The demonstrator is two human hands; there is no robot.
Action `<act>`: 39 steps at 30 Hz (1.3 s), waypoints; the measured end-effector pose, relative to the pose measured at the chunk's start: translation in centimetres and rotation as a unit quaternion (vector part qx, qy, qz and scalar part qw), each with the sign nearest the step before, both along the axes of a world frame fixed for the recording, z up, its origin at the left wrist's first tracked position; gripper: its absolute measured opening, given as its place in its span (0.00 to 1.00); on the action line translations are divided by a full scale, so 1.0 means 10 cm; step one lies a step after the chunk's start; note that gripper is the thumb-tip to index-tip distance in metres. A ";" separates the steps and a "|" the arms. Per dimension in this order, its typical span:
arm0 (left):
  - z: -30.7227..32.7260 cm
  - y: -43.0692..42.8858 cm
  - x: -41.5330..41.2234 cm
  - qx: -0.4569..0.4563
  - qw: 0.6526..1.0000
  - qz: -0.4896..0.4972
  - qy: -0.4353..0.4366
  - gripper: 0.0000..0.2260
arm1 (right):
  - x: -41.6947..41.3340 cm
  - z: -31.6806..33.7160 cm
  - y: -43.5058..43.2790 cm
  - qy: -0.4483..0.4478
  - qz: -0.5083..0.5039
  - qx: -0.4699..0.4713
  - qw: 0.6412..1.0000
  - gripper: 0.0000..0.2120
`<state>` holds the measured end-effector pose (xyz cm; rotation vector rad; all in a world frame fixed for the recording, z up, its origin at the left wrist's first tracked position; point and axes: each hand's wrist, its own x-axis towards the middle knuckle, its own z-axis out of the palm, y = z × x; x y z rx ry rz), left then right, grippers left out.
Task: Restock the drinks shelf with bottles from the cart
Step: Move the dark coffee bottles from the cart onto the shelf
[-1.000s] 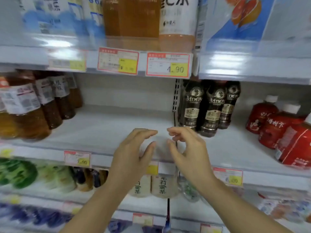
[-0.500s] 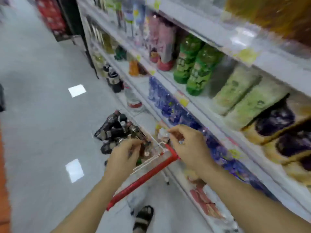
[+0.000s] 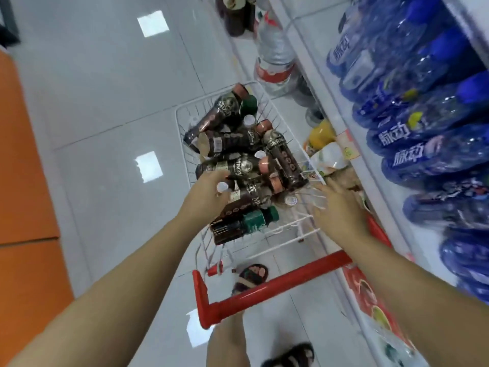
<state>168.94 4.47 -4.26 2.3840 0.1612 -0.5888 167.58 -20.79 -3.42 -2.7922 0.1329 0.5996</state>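
A white wire cart (image 3: 182, 128) with a red handle (image 3: 277, 284) stands on the floor beside the shelving. It holds a pile of several dark coffee bottles (image 3: 232, 144) with copper caps, and a green-capped bottle (image 3: 246, 223) lies nearest me. My left hand (image 3: 206, 192) is down on the pile, its fingers curled round the white cap of a bottle (image 3: 221, 186). My right hand (image 3: 341, 210) hovers over the cart's right rim with blurred, spread fingers, and it holds nothing.
Blue drink bottles (image 3: 412, 133) fill the low shelf on the right. On the bottom shelf stand a big water bottle (image 3: 275, 49) and an orange-capped bottle (image 3: 320, 133). My sandalled feet (image 3: 251, 276) are under the handle. An orange panel (image 3: 23, 181) lines the left.
My view swung from the middle shelf down to the cart. Both hands came away from the shelf and dropped to the cart, the left onto the bottle pile.
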 end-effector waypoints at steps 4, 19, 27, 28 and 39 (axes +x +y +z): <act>-0.28 -0.18 0.48 0.042 0.991 -0.124 -0.019 0.27 | -0.01 -0.07 -0.01 -0.005 0.019 -0.044 0.999 0.21; 0.34 -0.19 0.59 -0.098 0.988 -0.063 -0.104 0.27 | -0.06 0.29 0.09 -0.052 -0.115 0.251 0.960 0.20; 0.94 -0.74 0.48 -0.330 0.944 -0.020 -0.015 0.13 | -0.10 0.53 0.30 0.002 -0.168 0.377 0.911 0.34; 0.94 -0.80 0.47 -0.348 0.937 -0.026 -0.007 0.14 | -0.11 0.53 0.25 -0.014 -0.183 0.363 0.913 0.32; -0.38 -0.20 0.27 0.110 0.957 -0.209 0.166 0.20 | -0.42 0.20 -0.14 -0.006 -0.291 0.352 0.889 0.24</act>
